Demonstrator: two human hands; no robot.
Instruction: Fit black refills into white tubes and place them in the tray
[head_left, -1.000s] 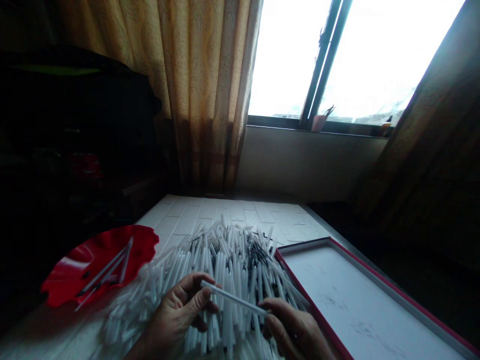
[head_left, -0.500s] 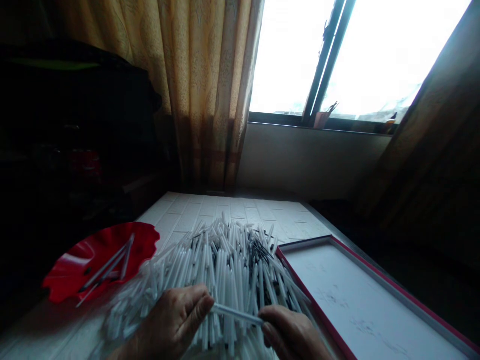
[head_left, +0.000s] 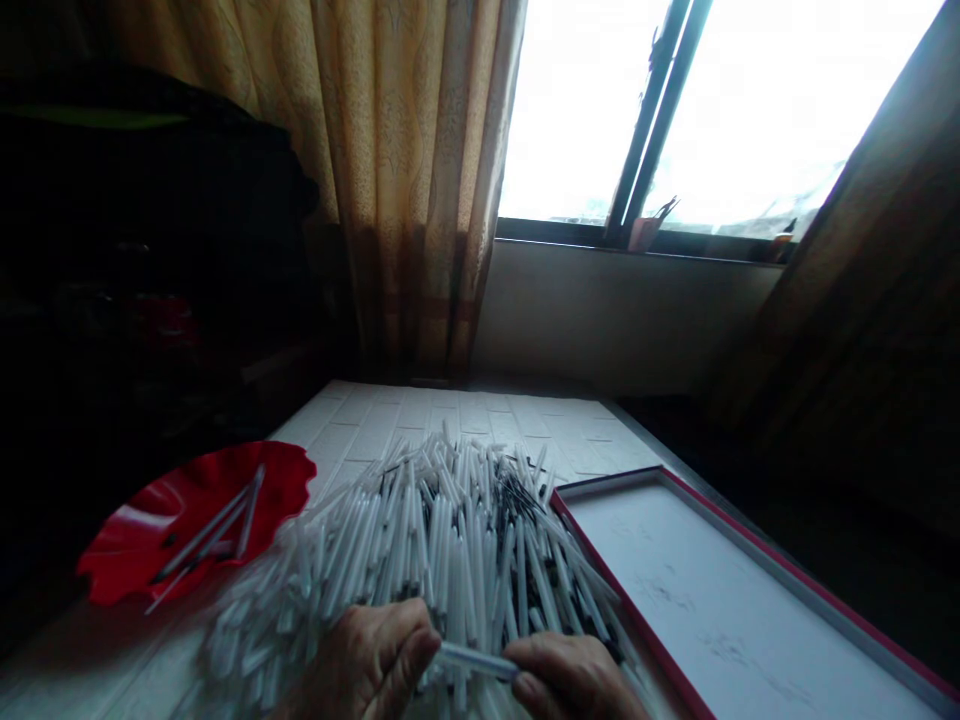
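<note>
A slim, translucent pen barrel (head_left: 478, 661) spans the gap between my two hands, low in the view. My left hand (head_left: 382, 655) pinches one end of it between thumb and fingers. At the other end, the fingers of my right hand (head_left: 574, 672) are closed around it. Just beyond and beneath both hands spreads a large pile of similar clear pen barrels (head_left: 375, 530), with dark, thin pieces (head_left: 517, 492) mixed in on its right side. The barrel's two tips are hidden by my fingers.
On the left sits a red wavy-edged bowl (head_left: 135, 530) with a few pen parts inside. A shallow red-rimmed box lid (head_left: 622, 555) lies to the right. The table (head_left: 442, 398) has a white brick-pattern cover. Behind are a curtain (head_left: 420, 150) and a window (head_left: 585, 110).
Both hands have moved slightly downward with the pen barrel, and they are a little closer together. My left hand has shifted rightward. The pile, bowl and lid look unchanged.
</note>
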